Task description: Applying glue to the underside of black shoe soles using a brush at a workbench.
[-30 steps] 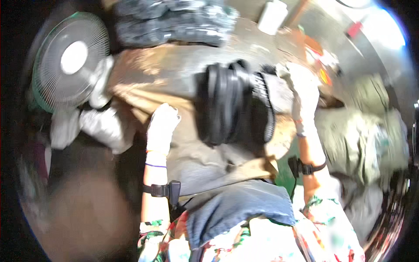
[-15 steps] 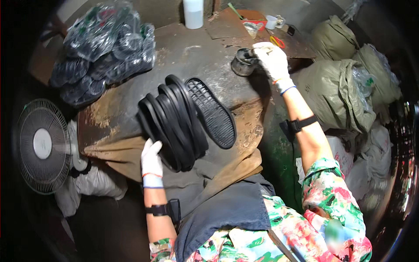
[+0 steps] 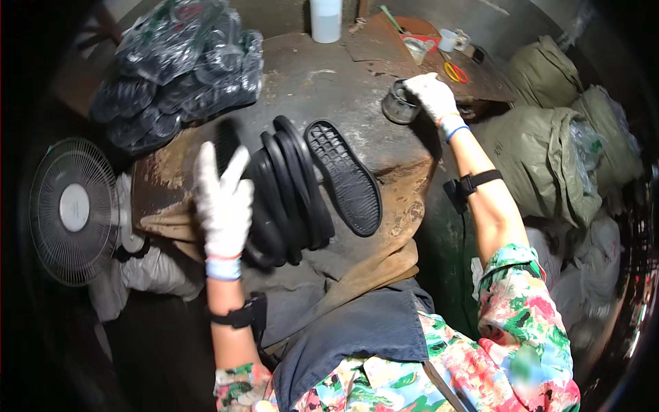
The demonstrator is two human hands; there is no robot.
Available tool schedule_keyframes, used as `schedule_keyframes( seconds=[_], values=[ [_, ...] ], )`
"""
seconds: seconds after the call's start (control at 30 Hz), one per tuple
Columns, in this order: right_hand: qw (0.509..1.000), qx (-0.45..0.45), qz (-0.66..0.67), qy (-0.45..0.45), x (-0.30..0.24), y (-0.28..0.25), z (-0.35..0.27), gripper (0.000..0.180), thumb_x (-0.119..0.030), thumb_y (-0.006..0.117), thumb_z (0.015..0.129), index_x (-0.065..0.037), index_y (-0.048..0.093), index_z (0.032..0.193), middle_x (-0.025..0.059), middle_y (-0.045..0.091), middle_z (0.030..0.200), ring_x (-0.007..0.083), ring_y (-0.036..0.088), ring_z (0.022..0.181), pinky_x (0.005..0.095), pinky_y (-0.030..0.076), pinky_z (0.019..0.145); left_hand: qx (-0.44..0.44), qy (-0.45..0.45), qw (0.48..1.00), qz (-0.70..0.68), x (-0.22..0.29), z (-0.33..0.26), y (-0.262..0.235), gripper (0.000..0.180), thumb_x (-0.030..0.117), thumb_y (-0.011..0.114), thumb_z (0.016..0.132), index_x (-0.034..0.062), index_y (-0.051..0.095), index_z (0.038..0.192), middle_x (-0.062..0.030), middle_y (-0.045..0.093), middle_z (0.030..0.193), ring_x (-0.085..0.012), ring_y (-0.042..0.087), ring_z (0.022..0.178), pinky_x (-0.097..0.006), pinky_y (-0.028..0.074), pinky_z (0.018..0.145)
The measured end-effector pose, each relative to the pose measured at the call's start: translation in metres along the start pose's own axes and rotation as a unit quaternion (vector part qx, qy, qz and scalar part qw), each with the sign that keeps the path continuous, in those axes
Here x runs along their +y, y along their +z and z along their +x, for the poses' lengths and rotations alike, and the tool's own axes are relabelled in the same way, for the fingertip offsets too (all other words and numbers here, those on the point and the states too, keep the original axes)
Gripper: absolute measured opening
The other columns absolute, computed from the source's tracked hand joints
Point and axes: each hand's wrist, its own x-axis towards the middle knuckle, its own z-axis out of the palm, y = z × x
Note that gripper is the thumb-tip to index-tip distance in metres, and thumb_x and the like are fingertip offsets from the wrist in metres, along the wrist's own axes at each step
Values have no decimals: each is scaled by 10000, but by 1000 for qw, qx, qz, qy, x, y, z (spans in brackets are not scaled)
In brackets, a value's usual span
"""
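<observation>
Our white-gloved left hand is spread open, grip empty, fingers raised against the near end of the row of black rubber shoe soles standing on edge on the stained brown surface, one sole lying tread-up just to their right. Our white-gloved right hand is curled over the small round dark tin at the far right, well apart from the soles; we cannot tell whether it grips it. A bag of black soles lies beyond, a grey fan left.
</observation>
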Motion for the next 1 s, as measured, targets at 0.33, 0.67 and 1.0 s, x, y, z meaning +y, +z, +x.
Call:
schedule_keyframes(
  seconds=[0.33, 0.67, 1.0],
  values=[
    [696, 227, 650, 203, -16, -20, -29, 321, -154, 569, 1037, 8, 746, 1249, 115, 752, 1232, 212, 694, 1136, 351, 515, 1056, 36, -325, 938, -112, 27, -79, 39, 757, 345, 688, 1001, 18, 364, 1601, -335, 433, 1564, -497, 468, 1407, -520, 399, 1176],
    [579, 268, 732, 241, -14, -13, -43, 300, -112, 607, 1001, 64, 744, 1202, 141, 749, 1212, 218, 695, 1121, 346, 516, 1050, 46, -434, 888, -146, 27, -102, 36, 542, 298, 854, 861, -8, 667, 1267, -254, 604, 1258, -395, 614, 1171, -459, 511, 1021],
    [452, 303, 798, 258, -8, -10, -51, 267, -74, 636, 1006, 87, 717, 1203, 165, 736, 1192, 246, 711, 1087, 364, 567, 1004, 112, -472, 783, -389, 20, -98, 10, 303, 35, 752, 929, -8, 663, 1215, -37, 688, 1034, -121, 629, 875, -269, 539, 796]
  ],
)
